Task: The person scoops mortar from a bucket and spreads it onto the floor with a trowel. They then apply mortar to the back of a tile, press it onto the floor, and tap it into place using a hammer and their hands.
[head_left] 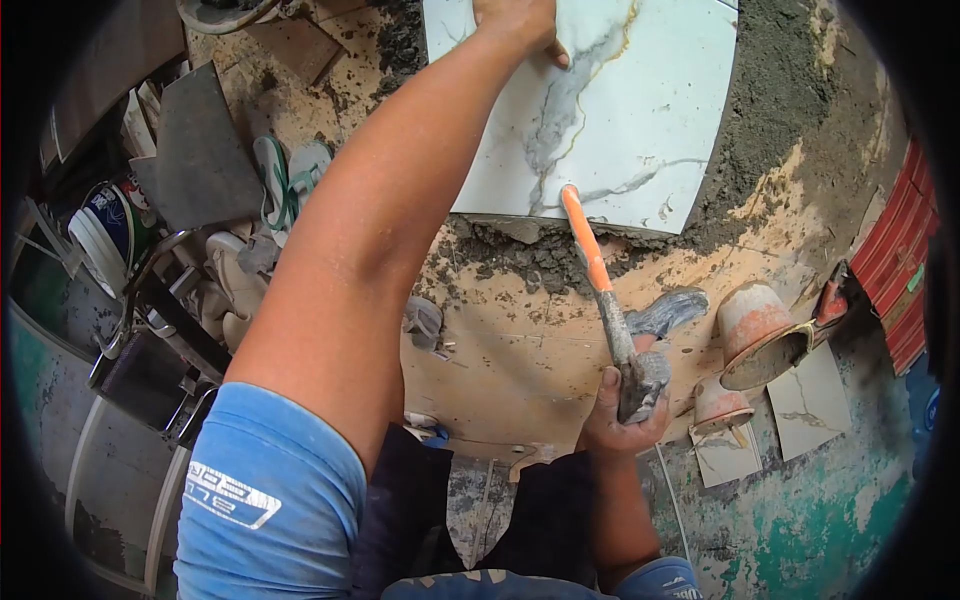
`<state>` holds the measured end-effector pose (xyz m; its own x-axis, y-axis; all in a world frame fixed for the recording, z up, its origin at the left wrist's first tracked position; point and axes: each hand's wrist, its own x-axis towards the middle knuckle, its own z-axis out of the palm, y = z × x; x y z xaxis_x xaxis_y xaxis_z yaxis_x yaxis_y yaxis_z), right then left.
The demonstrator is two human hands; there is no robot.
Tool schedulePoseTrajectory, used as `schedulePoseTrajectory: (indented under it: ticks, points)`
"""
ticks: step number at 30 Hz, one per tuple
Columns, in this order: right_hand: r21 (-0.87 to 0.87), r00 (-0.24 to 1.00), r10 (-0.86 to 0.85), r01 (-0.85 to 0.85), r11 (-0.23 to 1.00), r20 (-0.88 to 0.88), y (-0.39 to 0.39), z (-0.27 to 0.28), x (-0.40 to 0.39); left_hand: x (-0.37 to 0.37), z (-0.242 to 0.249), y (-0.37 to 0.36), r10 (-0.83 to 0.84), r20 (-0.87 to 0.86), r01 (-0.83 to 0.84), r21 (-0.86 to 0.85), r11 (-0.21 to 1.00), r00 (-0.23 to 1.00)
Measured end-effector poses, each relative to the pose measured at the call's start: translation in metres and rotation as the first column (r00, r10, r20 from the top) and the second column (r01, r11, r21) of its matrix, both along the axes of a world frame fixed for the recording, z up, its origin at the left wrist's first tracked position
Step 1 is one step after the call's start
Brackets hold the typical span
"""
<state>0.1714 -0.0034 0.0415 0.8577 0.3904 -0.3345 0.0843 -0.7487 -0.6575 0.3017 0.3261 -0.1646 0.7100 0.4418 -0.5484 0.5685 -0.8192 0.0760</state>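
Observation:
A large white marble-patterned tile (640, 110) with grey and gold veins lies on a bed of wet grey mortar (770, 110). My left hand (518, 22) rests on the tile near the top edge of the view, its thumb spread out; the other fingers are partly cut off. My right hand (622, 425) is closed around the dark head of a hammer (610, 310). The hammer is held reversed, and the rounded end of its orange handle meets the tile near its closest edge.
Right of my hand are two mortar-stained buckets (755, 315), a trowel (832, 300) and pieces of marbled tile (808, 405). On the left lie flip-flops (272, 180), a dark board (205, 150) and a metal-framed rack (150, 330) with shoes. A mortar basin (225, 18) stands at top left.

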Motion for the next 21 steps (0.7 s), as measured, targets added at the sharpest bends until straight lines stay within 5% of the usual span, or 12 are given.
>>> schedulePoseTrajectory:
  ticks: [15,18,21]
  points:
    - [-0.089,0.979,0.148,-0.136,0.987,0.140,-0.011,0.002,0.018,0.004,0.007,0.005,-0.032,-0.095,0.030,-0.019,0.999,0.995]
    - [-0.043,0.984,0.082,-0.076,0.996,0.160,-0.012,0.000,0.017,-0.009,-0.030,0.002,-0.012,0.102,0.000,0.112,0.994,0.995]
    - [-0.041,0.991,0.037,-0.031,0.999,0.130,-0.010,-0.002,0.022,-0.009,-0.030,0.003,-0.011,0.085,0.002,0.102,0.995,0.996]
